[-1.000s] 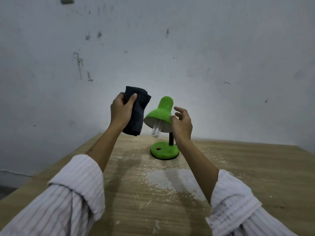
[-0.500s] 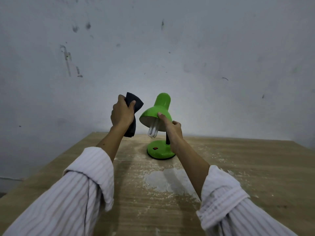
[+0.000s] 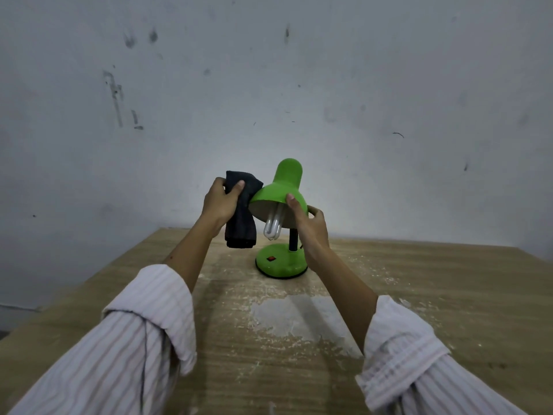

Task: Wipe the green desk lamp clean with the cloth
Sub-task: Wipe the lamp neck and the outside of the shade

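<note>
The green desk lamp point(image 3: 282, 187) stands on the wooden table point(image 3: 419, 295), with a round green base point(image 3: 281, 263), a black neck and a white bulb point(image 3: 273, 227) hanging from its shade. My left hand point(image 3: 220, 202) grips a dark folded cloth point(image 3: 241, 217), whose upper edge touches the shade's left side. My right hand point(image 3: 311, 224) holds the shade's right rim, thumb on the outside of the shade and fingers behind it.
A stained grey wall point(image 3: 389, 100) rises right behind the table. The tabletop shows a worn pale patch point(image 3: 287, 316) and white flecks in front of the lamp. The table's left edge point(image 3: 74, 295) runs diagonally toward me.
My right hand has closed onto the shade's rim from an open pose beside it. My left hand has brought the cloth rightward until it touches the shade.
</note>
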